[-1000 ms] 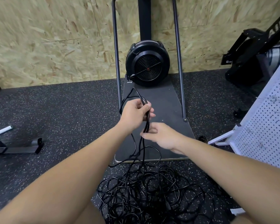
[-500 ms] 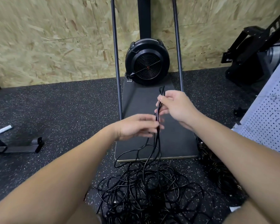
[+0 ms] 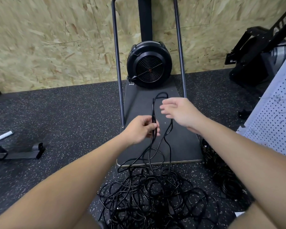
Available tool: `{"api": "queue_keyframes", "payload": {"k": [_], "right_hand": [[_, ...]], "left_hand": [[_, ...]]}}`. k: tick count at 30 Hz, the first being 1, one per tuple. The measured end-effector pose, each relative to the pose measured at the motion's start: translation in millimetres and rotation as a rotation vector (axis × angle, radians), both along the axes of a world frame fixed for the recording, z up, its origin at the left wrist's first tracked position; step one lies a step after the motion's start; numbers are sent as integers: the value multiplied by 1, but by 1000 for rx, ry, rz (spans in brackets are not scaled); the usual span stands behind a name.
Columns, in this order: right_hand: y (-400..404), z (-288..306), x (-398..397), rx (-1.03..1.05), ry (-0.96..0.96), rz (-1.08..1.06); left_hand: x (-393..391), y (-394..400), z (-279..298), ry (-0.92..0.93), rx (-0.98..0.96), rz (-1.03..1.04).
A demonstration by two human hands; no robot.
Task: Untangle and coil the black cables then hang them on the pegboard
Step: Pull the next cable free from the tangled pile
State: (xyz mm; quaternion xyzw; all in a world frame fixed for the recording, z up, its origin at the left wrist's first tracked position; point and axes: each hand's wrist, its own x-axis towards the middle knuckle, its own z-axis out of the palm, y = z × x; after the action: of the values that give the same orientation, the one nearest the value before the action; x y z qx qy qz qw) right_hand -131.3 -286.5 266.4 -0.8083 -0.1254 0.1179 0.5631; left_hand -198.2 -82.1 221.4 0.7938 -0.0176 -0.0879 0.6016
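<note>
Above the grey platform (image 3: 180,146), my left hand (image 3: 139,129) is pinching a doubled run of black cable (image 3: 153,113) between thumb and fingers, the strands standing up from the grip and arching over in a loop (image 3: 162,95) near the fan (image 3: 149,64). My right hand (image 3: 180,111) is hovering just beside that loop, fingers spread and holding nothing — blur is softening the fingertips. From the pinch, the strands are trailing down to the tangle (image 3: 152,195) lying on the speckled floor (image 3: 64,121) between my forearms. A second dark heap (image 3: 221,172), possibly already coiled, is sitting near my right forearm; I cannot tell for certain. The pegboard (image 3: 274,116) is leaning at the right edge, well apart from the tangle.

Handling, as I am judging it: the cable is looking thin, light and limp, yet springy enough to be holding an arch, so it is likely to kink and snag where loops are crossing. Its smooth jacket may be sliding through a loose pinch. The best hold, I am thinking, is the free length just above the left pinch — feeding it through the right fingers in even loops while the left gathers them, rather than tugging at the tangle, which would be tightening any knots. Most of the cable is not yet coiled, and none is on the pegboard that I can see.
</note>
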Motion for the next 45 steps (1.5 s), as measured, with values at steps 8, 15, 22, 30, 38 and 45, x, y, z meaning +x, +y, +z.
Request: {"api": "queue_keyframes", "payload": {"k": [8,15,22,30,38,45], "right_hand": [[5,-25,-23,-358,237,280],[12,-32,-33,-83,459,467],[14,-24,-34,117,439,483],[7,-9,-17,157,204,172],[6,21,-4,462,206,-45],[15,32,-2,758,277,-139]], "left_hand": [[14,-7,19,-141,-18,171],[24,0,33,-171,-104,319],[27,15,29,-157,-157,401],[14,12,30,114,-361,43],[-12,-6,-11,266,90,-429],[-17,-32,-38,114,179,-335]]}}
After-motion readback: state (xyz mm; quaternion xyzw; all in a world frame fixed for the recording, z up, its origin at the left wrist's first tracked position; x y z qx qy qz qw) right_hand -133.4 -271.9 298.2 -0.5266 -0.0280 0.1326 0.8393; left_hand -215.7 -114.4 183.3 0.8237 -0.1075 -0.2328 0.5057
